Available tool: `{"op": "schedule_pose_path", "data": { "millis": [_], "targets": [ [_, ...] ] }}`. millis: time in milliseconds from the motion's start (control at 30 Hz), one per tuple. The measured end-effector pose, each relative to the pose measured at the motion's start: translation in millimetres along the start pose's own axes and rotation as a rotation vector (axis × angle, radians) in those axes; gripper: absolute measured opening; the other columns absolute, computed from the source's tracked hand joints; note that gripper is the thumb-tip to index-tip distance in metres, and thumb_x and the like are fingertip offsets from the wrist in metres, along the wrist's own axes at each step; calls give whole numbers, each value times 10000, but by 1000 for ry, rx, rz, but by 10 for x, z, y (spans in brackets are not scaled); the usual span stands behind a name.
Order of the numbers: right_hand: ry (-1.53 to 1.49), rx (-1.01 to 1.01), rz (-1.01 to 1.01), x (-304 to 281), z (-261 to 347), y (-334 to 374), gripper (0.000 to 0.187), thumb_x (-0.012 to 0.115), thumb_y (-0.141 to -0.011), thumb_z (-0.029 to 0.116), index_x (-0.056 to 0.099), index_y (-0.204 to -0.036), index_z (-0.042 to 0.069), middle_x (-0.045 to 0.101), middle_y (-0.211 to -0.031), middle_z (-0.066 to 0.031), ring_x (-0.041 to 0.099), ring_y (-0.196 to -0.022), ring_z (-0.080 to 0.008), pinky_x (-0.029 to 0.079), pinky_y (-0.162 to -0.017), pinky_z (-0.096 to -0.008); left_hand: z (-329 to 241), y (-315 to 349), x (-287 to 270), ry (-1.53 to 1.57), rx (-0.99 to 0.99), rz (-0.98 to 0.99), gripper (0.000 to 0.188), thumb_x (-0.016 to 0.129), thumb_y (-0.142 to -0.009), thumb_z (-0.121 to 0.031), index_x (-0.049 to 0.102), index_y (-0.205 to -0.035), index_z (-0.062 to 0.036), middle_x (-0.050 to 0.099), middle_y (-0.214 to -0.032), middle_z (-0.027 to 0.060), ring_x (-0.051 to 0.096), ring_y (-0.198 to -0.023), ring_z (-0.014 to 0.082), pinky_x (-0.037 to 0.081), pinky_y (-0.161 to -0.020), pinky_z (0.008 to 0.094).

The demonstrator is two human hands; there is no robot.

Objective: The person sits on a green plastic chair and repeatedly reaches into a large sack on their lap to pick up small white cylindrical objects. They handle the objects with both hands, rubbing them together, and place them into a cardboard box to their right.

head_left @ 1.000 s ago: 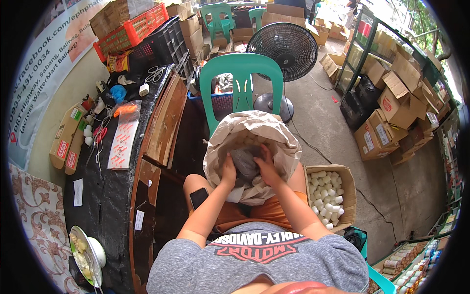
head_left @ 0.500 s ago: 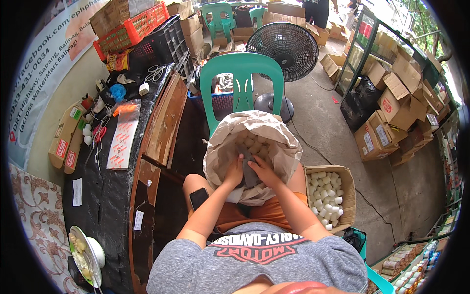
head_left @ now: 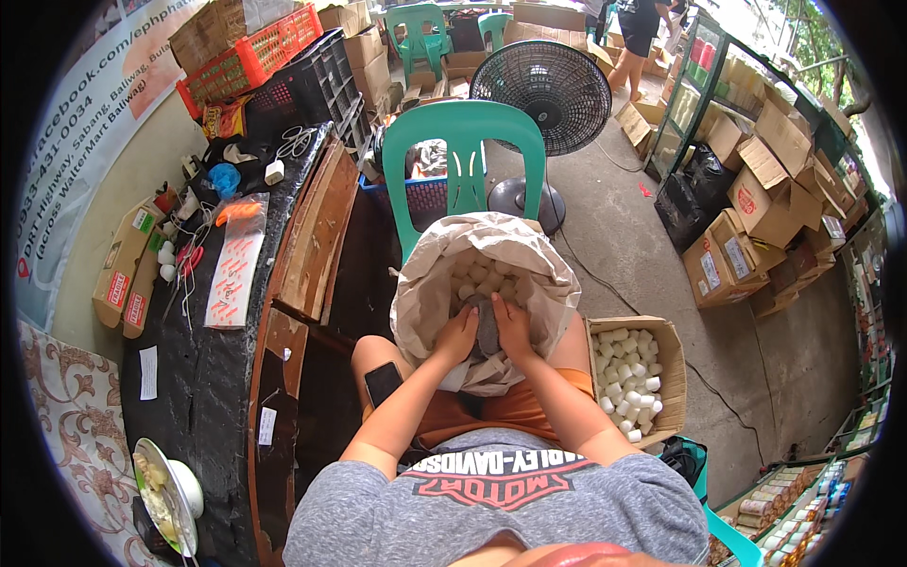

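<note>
A large crumpled brown paper bag [head_left: 416, 293], wide at the mouth, rests on my lap, leaning against a green plastic chair [head_left: 463, 118]. Pale, short cylinders [head_left: 482, 275] lie inside it. Within the bag's mouth, my left hand [head_left: 457, 333] and my right hand [head_left: 513, 326] are closed from both sides around a grey cloth [head_left: 487, 331]. Whether the cloth wraps something is hidden. Beside my right thigh, a cardboard box [head_left: 671, 378] holds many white cylinders [head_left: 628, 373] of the same kind. A black phone [head_left: 383, 383] lies on my left thigh.
Left is a black-covered table [head_left: 189, 397] with a plate of food [head_left: 162, 491], cords and a printed plastic strip [head_left: 236, 269]. A black fan [head_left: 543, 99] stands beyond the chair, its cord on the floor. Cardboard boxes [head_left: 723, 265] and a shelf rack [head_left: 694, 90] are at right.
My hands have shifted slightly on the grey cloth, which now shows as a rounder bundle between them. At the back, a person has come further into view.
</note>
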State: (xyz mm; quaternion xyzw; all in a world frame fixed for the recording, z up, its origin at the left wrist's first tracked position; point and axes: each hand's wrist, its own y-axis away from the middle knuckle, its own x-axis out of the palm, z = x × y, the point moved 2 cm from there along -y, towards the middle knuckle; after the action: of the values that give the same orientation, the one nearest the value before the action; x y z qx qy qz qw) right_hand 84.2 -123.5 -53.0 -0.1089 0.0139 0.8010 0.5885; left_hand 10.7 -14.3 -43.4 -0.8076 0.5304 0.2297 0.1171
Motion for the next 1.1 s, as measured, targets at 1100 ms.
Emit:
{"op": "schedule_pose_path", "data": {
  "millis": [1100],
  "targets": [
    [-427,290,515,-52,45,-3,330,672,-789,133,586,-1081,5,621,-959,-38,555,-843,-104,439,-765,-246,283,-125,61,215,187,-123,392,311,-964,-313,404,-1168,8,536,-1067,247,516,-1020,372,379,-873,380]
  ]
}}
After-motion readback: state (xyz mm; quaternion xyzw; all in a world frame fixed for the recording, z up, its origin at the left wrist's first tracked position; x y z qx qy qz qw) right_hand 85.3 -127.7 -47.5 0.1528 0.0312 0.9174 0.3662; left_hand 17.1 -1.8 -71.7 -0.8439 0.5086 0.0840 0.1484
